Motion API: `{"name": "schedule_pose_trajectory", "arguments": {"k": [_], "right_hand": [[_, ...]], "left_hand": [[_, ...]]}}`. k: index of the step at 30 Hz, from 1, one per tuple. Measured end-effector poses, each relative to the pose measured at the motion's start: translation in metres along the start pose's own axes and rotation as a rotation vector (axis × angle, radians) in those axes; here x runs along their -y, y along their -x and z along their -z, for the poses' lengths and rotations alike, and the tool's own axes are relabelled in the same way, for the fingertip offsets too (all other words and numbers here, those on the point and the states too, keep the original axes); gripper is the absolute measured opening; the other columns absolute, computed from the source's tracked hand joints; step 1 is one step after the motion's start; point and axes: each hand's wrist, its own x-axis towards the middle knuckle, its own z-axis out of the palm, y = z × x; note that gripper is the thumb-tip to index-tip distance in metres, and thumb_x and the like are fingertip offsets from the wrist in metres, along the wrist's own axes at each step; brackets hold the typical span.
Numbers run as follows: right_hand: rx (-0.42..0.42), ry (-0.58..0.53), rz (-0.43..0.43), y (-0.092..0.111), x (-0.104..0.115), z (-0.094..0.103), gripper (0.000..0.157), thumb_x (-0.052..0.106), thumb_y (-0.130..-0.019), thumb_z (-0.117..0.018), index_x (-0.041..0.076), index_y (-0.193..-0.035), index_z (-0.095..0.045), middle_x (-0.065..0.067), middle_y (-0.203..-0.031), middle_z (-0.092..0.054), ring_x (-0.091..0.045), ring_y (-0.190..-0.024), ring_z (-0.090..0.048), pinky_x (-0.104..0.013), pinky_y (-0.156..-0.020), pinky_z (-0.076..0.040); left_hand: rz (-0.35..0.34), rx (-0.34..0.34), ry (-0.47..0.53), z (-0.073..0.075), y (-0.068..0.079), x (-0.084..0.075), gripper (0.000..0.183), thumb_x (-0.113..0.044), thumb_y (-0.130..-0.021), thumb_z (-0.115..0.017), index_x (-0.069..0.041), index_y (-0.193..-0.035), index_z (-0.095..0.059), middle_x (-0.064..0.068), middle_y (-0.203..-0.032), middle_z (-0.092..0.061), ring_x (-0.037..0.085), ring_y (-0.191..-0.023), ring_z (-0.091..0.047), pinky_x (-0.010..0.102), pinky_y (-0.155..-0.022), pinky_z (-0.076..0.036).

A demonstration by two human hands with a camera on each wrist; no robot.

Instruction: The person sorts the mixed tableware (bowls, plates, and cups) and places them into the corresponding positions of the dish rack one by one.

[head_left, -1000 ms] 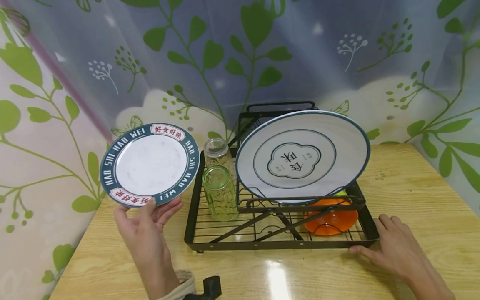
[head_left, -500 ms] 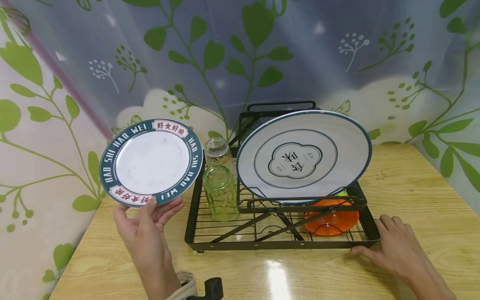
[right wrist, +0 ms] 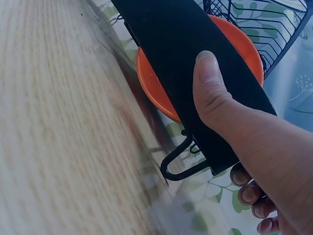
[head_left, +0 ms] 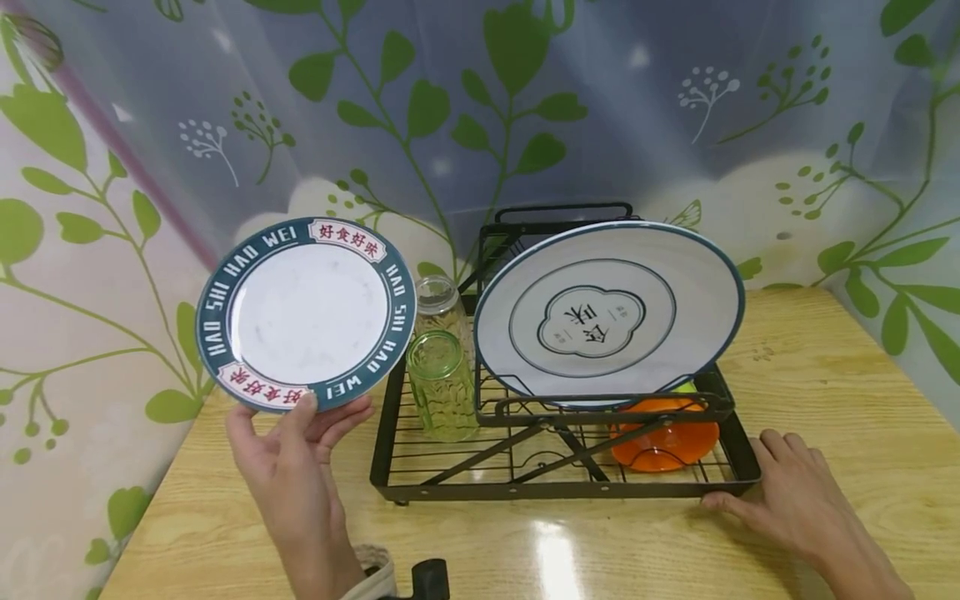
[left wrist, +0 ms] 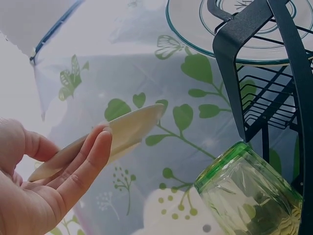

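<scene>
My left hand [head_left: 292,467] pinches the lower edge of a white plate [head_left: 307,317] with a dark teal lettered rim, the thumb on its face and the fingers behind. The plate is held up at the left, tilted, face toward the head camera. In the left wrist view the plate [left wrist: 98,139] shows nearly edge-on. My right hand [head_left: 795,500] grips the front right corner of a black dish rack [head_left: 480,492]. The right wrist view shows the thumb lying over the rack's rail [right wrist: 171,44] and the fingers curled on the other side.
A large white plate [head_left: 592,333] leans in the rack's upper tier. A green glass [head_left: 442,392] and a clear glass [head_left: 437,296] stand upside down at the rack's left. An orange bowl [head_left: 663,442] sits at its right. All stands on a wooden table [head_left: 487,550] before a leaf-patterned curtain [head_left: 420,108].
The plate in my left hand has tilted up to face the head camera more, its top edge rising and its right edge now overlapping the clear glass. My right hand stays on the rack.
</scene>
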Motion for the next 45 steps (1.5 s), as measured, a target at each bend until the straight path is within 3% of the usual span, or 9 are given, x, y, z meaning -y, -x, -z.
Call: {"name": "schedule_pose_trajectory", "arguments": {"k": [7,18,33,40,45], "right_hand": [[0.035,0.005,-0.007,0.0,-0.001,0.003,0.1,0.073,-0.06,-0.074,-0.015,-0.104,-0.056,-0.021,-0.091,-0.053,-0.039,-0.085,-0.048,-0.053,-0.07,-0.039],[0.037,0.004,-0.005,-0.002,-0.001,0.002,0.098,0.073,-0.061,-0.074,-0.015,-0.103,-0.056,-0.019,-0.09,-0.052,-0.037,-0.084,-0.047,-0.052,-0.069,-0.038],[0.014,-0.016,0.009,-0.002,-0.001,0.001,0.096,0.071,-0.06,-0.075,-0.014,-0.102,-0.056,-0.02,-0.091,-0.053,-0.038,-0.083,-0.049,-0.052,-0.067,-0.039],[0.031,-0.023,0.001,-0.002,0.0,0.002,0.096,0.07,-0.061,-0.075,-0.014,-0.102,-0.056,-0.021,-0.092,-0.054,-0.039,-0.086,-0.049,-0.052,-0.069,-0.039],[0.04,-0.022,-0.002,-0.003,-0.001,0.002,0.097,0.07,-0.062,-0.075,-0.015,-0.104,-0.056,-0.023,-0.092,-0.055,-0.04,-0.087,-0.049,-0.054,-0.07,-0.039]], "left_hand": [[-0.031,0.08,0.051,-0.003,0.003,-0.002,0.035,0.008,-0.096,-0.048,0.005,-0.127,-0.031,0.031,-0.099,-0.064,0.035,-0.065,-0.069,0.045,-0.063,-0.056],[-0.086,0.203,0.05,-0.008,0.007,-0.003,0.031,0.006,-0.097,-0.048,0.005,-0.125,-0.034,0.031,-0.093,-0.067,0.035,-0.069,-0.07,0.047,-0.065,-0.056],[-0.082,0.221,0.037,-0.016,0.008,0.002,0.033,0.008,-0.096,-0.048,0.005,-0.126,-0.034,0.029,-0.092,-0.067,0.036,-0.068,-0.07,0.047,-0.067,-0.055],[-0.123,0.234,0.094,-0.022,0.011,0.003,0.038,0.009,-0.095,-0.048,0.007,-0.129,-0.031,0.031,-0.09,-0.066,0.037,-0.066,-0.069,0.046,-0.066,-0.056],[-0.159,0.241,0.078,-0.025,0.013,0.001,0.041,0.01,-0.095,-0.048,0.005,-0.131,-0.029,0.03,-0.093,-0.066,0.037,-0.066,-0.069,0.047,-0.066,-0.056]]}}
